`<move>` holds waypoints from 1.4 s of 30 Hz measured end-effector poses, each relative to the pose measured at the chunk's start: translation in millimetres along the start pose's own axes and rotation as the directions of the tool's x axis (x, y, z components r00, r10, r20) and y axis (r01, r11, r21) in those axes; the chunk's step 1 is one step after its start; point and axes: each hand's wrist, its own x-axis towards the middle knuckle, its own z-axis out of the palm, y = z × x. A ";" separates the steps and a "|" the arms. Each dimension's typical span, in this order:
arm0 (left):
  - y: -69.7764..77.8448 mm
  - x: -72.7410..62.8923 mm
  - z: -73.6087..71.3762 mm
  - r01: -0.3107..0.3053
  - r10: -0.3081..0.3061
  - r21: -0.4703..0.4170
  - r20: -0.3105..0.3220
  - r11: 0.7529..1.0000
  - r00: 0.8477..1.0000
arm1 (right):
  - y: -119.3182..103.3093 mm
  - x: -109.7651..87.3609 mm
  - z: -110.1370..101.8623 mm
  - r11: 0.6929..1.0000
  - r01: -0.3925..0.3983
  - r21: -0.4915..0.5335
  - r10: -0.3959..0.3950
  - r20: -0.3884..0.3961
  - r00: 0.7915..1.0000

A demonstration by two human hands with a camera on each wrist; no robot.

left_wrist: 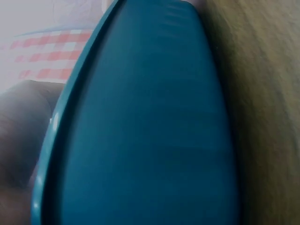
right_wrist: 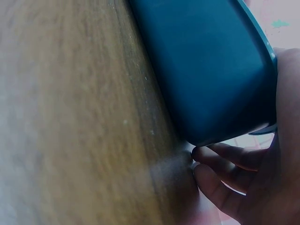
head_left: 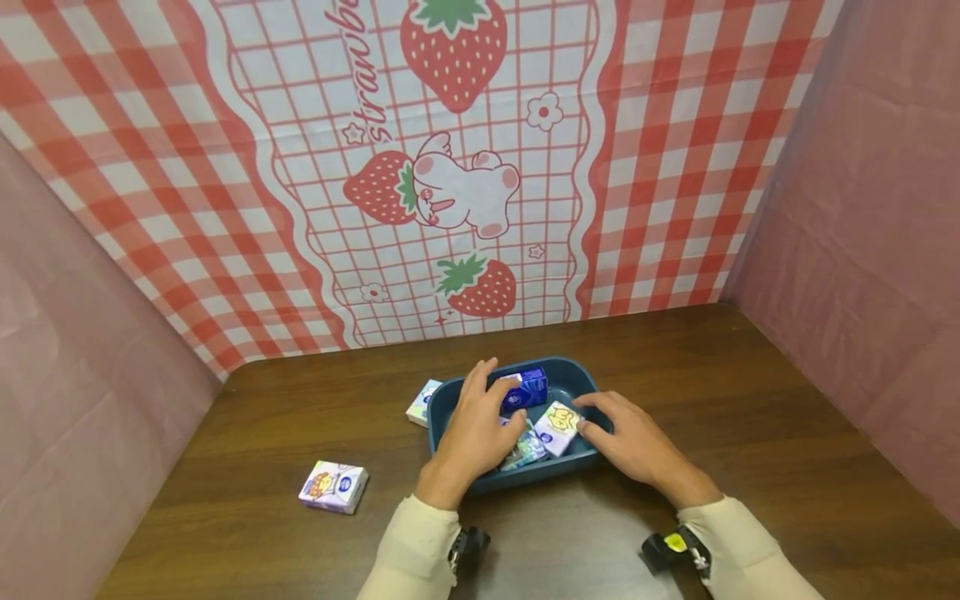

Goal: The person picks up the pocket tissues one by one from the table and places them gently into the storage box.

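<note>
A dark blue plastic basin (head_left: 517,477) stands on the table, also seen from its side in the left wrist view. Inside lie small packs, apparently tissues: a dark blue pack (head_left: 534,387), a white pack with a yellow figure (head_left: 560,419) and a green-blue patterned pack (head_left: 527,450). My left hand (head_left: 474,429) reaches over the basin's left part, fingers spread, thumb and index near the blue pack; what lies beneath the palm is hidden. At the basin's right end, my right hand (head_left: 630,442) grips the rim, thumb and index over it, other fingers (right_wrist: 222,161) outside and below.
On the brown wooden table (head_left: 262,417), a white and purple pack (head_left: 335,487) lies to the left. Another white pack (head_left: 422,403) lies against the basin's left end. Behind hangs a strawberry-print cloth (head_left: 555,183), with pink cloth (head_left: 862,250) at the sides.
</note>
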 end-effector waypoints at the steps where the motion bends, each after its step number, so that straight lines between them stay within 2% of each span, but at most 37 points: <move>1: -0.7 -0.7 -0.1 -0.002 0.002 0.000 -0.007 1.000 1.000 | -0.1 0.3 0.2 1.000 -0.002 0.000 0.002 0.002 1.000; 5: -2.6 -2.0 0.0 0.008 -0.008 -0.016 -0.008 1.000 1.000 | -0.5 0.5 -0.3 1.000 -0.007 -0.002 0.007 0.006 1.000; 13: -2.4 -2.6 0.2 0.033 -0.033 -0.007 0.032 0.999 0.999 | -1.1 -0.5 0.0 1.000 -0.007 0.000 0.007 0.007 1.000; 23: 0.6 -0.8 2.1 -0.004 0.003 0.029 0.051 1.000 0.999 | -0.8 -0.8 0.3 1.000 -0.022 0.002 0.022 0.016 1.000; 31: -0.2 -0.1 3.8 -0.060 0.057 0.053 0.042 0.997 0.997 | -0.2 -0.8 0.6 1.000 -0.029 -0.003 0.029 0.020 0.999; 42: 2.1 -0.2 5.0 -0.053 0.048 0.066 0.072 0.996 0.996 | 0.5 -0.5 1.0 1.000 -0.014 -0.005 0.014 0.014 1.000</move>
